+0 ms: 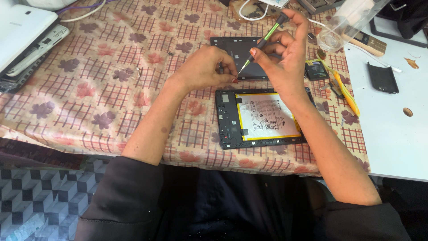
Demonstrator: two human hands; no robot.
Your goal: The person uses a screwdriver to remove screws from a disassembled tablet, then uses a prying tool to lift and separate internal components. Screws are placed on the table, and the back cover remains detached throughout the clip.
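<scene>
Yellow-edged battery (269,119) lies exposed in the opened tablet (229,129) on the surface (89,89), back cover (238,51) off just beyond; right hand (285,58) grips a screwdriver (263,41), left hand (207,67) pinched shut at its tip, contents indiscernible, so disassembly looks part done.

Table under a leaf-patterned checked cloth (102,85), white tabletop (388,134) at right, grey cube-patterned floor (35,196), even daylight

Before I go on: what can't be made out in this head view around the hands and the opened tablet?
- What the left hand pinches at the screwdriver tip: too small, behind fingertips.
- Opened tablet, right edge: under the right hand and forearm.
- Black back cover, right part: behind both hands.
- White device: cut off at the left edge.
</scene>
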